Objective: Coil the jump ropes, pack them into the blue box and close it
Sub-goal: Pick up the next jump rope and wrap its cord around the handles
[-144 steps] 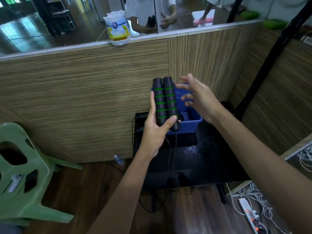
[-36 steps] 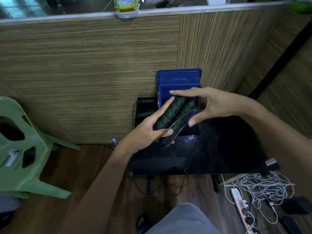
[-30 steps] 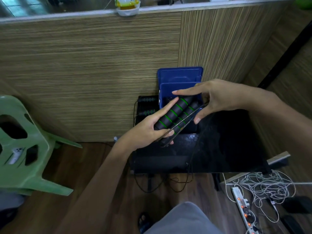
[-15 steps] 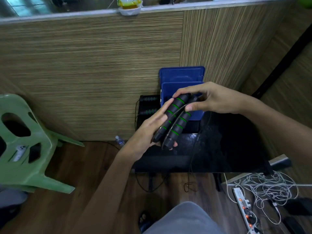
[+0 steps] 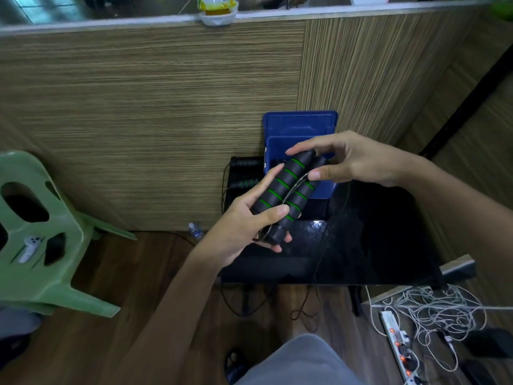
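My left hand (image 5: 244, 220) grips the lower ends of two black jump rope handles with green rings (image 5: 288, 190), held side by side and tilted up to the right. My right hand (image 5: 349, 159) pinches their upper ends, thumb on the thin rope (image 5: 294, 184) that runs between them. The rope's loose length (image 5: 319, 262) hangs down past the table's front. Behind the handles stands the blue box (image 5: 327, 187) with its lid (image 5: 299, 123) raised against the wall. A second jump rope (image 5: 244, 173) lies on the table left of the box.
The black table (image 5: 374, 240) stands against a wood-grain partition (image 5: 152, 107). A green plastic chair (image 5: 36, 232) is at the left with a white controller (image 5: 29, 247) under it. A power strip (image 5: 399, 348) and tangled white cables (image 5: 438, 307) lie on the floor at the right.
Over the last second my right hand has wound the rope round the paired handles and now pinches their top ends. My left hand keeps its grip on the lower ends.
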